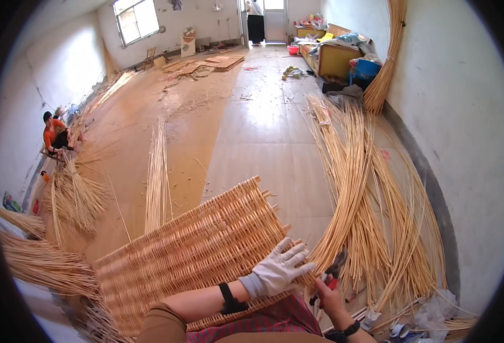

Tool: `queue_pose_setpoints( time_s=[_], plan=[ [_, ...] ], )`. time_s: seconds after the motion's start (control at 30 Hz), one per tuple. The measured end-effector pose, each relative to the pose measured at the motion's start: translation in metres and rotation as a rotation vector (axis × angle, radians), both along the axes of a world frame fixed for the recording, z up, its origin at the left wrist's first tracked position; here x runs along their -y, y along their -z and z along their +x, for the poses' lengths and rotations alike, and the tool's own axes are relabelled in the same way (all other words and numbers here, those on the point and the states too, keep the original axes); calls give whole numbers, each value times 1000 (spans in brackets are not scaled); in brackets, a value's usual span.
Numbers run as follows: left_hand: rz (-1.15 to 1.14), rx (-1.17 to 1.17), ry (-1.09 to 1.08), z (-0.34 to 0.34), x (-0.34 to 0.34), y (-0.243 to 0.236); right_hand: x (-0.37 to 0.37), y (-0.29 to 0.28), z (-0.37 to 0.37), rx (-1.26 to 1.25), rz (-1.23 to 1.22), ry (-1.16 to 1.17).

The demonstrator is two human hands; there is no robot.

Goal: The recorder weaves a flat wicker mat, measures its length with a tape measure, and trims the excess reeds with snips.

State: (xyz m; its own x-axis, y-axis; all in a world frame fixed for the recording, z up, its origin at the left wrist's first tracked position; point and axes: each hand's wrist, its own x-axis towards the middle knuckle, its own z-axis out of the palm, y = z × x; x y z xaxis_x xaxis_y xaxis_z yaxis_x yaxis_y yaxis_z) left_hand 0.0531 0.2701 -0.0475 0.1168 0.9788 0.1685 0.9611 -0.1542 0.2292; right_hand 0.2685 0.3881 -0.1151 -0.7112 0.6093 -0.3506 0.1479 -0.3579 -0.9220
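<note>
Across my lap lies a woven wicker panel (195,234), tilted, with short stake ends sticking out along its right edge. My left hand (277,267), in a white glove, rests on that edge, its fingers stretched out and somewhat spread. My right hand (333,298) is bare and closed round the red handles of a pair of pruning shears (337,267). Their dark blades point up beside the panel's right corner, close to my left fingertips. Whether the blades touch a stake I cannot tell.
Long loose wicker rods (354,194) cover the floor at my right, and more bundles (46,260) lie at my left. A thin rod bundle (157,177) lies ahead. Another person (56,134) sits by the left wall. Flat woven panels (217,63) lie far off.
</note>
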Motion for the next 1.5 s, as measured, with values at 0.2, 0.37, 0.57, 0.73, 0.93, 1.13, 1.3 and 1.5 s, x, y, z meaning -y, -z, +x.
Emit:
queue_pose_setpoints(
  time_s=[0.2, 0.37, 0.57, 0.73, 0.93, 1.13, 1.3, 1.5],
  plan=[
    [72, -57, -171, -6, -13, 21, -23, 32, -27, -94, -20, -22],
    [109, -8, -199, -5, -11, 33, -27, 58, -8, 27, 43, -101],
    [143, 53, -229, -20, -31, 54, -10, 105, 19, -24, -493, -76],
    [128, 21, -350, -18, -32, 36, -64, 67, 10, 180, 80, -374],
    [165, 46, -316, -13, -43, 44, -91, 79, 27, 280, 507, -509],
    [192, 38, -333, -5, -37, 44, -94, 81, 6, 205, 597, -552],
    [183, 41, -312, -8, -46, 38, -99, 87, -5, 81, 506, -638],
    [201, 34, -307, -10, -51, 39, -103, 89, -13, -3, 495, -729]
  ],
)
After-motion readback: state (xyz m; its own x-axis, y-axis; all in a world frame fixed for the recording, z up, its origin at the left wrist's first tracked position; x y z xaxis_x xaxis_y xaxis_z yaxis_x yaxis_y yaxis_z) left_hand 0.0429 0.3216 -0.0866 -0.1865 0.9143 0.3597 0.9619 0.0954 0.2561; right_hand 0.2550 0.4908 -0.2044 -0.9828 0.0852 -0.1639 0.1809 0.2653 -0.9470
